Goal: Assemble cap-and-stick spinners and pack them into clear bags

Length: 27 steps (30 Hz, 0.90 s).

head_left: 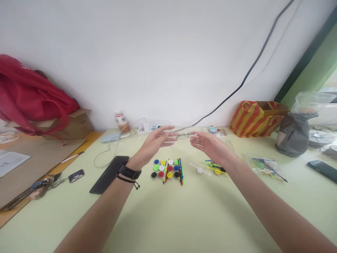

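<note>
My left hand [155, 140], a black watch [129, 171] on its wrist, is raised over the table with its fingers stretched out and apart. Facing it, my right hand [210, 144] has its fingers extended too, and nothing shows gripped in either. A thin-rimmed round item like glasses [181, 136] appears in the gap between my fingertips; whether I touch it I cannot tell. Below lie rows of coloured round discs [170, 168] with bundles of thin coloured sticks [181, 172]. A white disc piece with arms [200, 170] and a yellow one [217, 172] lie under my right forearm.
A black tablet-like slab [109, 175] lies beside my left forearm. Behind stand a drink bottle [121, 121] and a striped bag [256, 119]. To the right are a bag of parts [265, 167], a grey bag [292, 135] and a phone [322, 170]. A dark cable [237, 88] crosses the wall.
</note>
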Each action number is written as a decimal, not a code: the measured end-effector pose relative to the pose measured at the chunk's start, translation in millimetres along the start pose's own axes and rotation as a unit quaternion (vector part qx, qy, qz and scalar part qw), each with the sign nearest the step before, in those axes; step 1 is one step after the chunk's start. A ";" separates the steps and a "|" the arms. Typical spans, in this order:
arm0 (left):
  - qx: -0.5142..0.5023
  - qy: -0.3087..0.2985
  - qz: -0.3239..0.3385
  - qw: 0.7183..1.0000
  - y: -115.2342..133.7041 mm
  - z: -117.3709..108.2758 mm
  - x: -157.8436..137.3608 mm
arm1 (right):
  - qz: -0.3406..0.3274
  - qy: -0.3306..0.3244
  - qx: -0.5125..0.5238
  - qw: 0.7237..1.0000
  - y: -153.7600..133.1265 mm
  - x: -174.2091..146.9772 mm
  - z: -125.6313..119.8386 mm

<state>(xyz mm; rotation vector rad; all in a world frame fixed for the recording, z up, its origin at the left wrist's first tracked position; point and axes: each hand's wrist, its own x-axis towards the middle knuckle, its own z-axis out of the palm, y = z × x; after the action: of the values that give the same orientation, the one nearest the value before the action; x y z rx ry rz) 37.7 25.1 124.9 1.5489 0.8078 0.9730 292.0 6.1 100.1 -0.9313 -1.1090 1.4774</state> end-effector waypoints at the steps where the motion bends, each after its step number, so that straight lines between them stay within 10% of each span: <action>1: -0.007 -0.009 -0.001 1.000 0.9 -0.6 -0.6 | 0.000 -0.016 0.005 1.000 -2.0 -0.4 -1.9; 10: -0.050 -0.128 -0.047 0.989 12.2 2.8 -7.2 | -0.034 -0.277 -0.055 0.959 -22.6 -16.6 -14.2; 27: -0.140 -0.247 -0.126 0.951 5.8 20.5 -7.0 | 0.076 -0.348 -0.059 0.933 -25.4 -27.4 7.0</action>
<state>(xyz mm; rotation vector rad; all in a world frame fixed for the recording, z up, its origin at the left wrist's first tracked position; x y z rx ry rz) 53.1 9.1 127.9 1.3198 0.4698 0.4565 297.2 -20.7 126.5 -0.5806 -1.6759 1.9595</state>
